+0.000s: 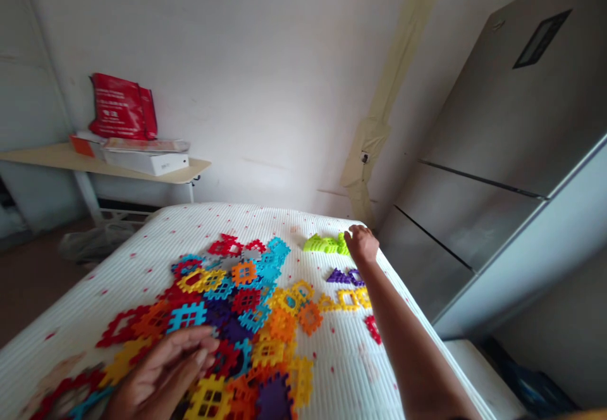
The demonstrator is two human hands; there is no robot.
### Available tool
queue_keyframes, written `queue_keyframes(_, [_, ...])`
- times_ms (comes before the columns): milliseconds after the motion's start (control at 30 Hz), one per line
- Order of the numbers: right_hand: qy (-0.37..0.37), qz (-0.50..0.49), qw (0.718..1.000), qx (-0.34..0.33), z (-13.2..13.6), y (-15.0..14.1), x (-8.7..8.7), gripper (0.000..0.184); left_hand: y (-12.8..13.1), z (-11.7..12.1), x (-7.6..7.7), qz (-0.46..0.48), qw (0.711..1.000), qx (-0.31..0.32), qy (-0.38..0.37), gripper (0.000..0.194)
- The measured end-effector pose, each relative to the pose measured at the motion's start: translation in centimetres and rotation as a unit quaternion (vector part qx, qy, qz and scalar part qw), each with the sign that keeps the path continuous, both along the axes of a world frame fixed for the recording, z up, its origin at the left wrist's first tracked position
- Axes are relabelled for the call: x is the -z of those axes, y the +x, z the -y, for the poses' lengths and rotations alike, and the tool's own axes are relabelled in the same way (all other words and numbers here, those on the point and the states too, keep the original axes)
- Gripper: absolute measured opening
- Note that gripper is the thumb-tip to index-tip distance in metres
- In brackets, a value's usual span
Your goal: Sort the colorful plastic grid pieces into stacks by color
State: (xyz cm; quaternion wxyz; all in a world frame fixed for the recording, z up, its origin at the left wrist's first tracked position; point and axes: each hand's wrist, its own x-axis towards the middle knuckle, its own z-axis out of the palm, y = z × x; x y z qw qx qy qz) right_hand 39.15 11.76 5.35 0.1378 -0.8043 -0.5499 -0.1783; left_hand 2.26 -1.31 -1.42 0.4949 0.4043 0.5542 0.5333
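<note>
Interlocking plastic building pieces, with toothed edges and window-like openings, lie in a large mixed pile on the white covered surface. Over the near left of this heap hovers my left hand, loosely curled, thumb and fingers apart, with nothing visible in it. My right hand is stretched to the far right, its fingers bent down at the end of a row of lime green pieces. They seem to grip the last lime green piece; the fingertips are partly hidden. Nearer me are purple pieces, yellow pieces and a red piece.
A grey refrigerator stands close on the right. At the back left, a side table bears a red bag and a white box. A wall socket sits amid tan tape.
</note>
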Motion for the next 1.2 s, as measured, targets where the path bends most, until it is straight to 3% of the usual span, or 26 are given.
queue_keyframes(67, [0.074, -0.037, 0.994, -0.064, 1.8, -1.3, -0.3, 0.028, -0.6, 0.2, -1.1, 0.005, 1.0, 0.021, 0.005, 0.046])
queue_keyframes(133, [0.113, -0.105, 0.972, -0.178, 4.3, -3.2, -0.3, 0.026, -1.1, 0.5, -2.3, 0.013, 0.999, 0.021, 0.041, 0.037])
queue_keyframes(267, [0.005, -0.249, 0.883, -0.399, 10.2, -8.4, 0.5, 0.022, -2.1, 0.7, -4.6, 0.039, 0.994, -0.002, 0.102, 0.026])
queue_keyframes(400, [-0.068, -0.256, 0.798, -0.541, 14.8, -13.1, 1.2, 0.017, -4.5, 0.9, -6.3, -0.053, 0.992, 0.011, 0.115, 0.026])
queue_keyframes(533, [-0.089, -0.199, 0.756, -0.617, 16.8, -16.7, 1.2, 0.019, -7.2, 0.6, -5.8, -0.236, 0.966, 0.018, 0.106, 0.03])
queue_keyframes(700, [-0.105, -0.071, 0.708, -0.694, 18.0, -20.7, 2.0, 0.024, -8.6, -0.8, -3.2, -0.381, 0.912, -0.071, 0.136, 0.027])
queue_keyframes(767, [-0.115, -0.037, 0.711, -0.693, 17.9, -21.9, 2.8, 0.026, -9.0, -1.5, -2.3, -0.415, 0.891, -0.087, 0.16, 0.024])
queue_keyframes(867, [-0.144, -0.025, 0.751, -0.644, 16.6, -22.6, 3.5, 0.026, -9.7, -2.5, -1.3, -0.436, 0.879, -0.085, 0.173, 0.026])
queue_keyframes(1067, [-0.17, -0.037, 0.849, -0.499, 12.4, -21.9, 3.5, 0.029, -10.5, -3.8, 1.1, -0.404, 0.906, -0.032, 0.125, 0.034])
queue_keyframes(1200, [-0.138, -0.035, 0.884, -0.445, 10.9, -21.7, 3.7, 0.025, -10.3, -4.1, 2.0, -0.388, 0.916, -0.009, 0.104, 0.037])
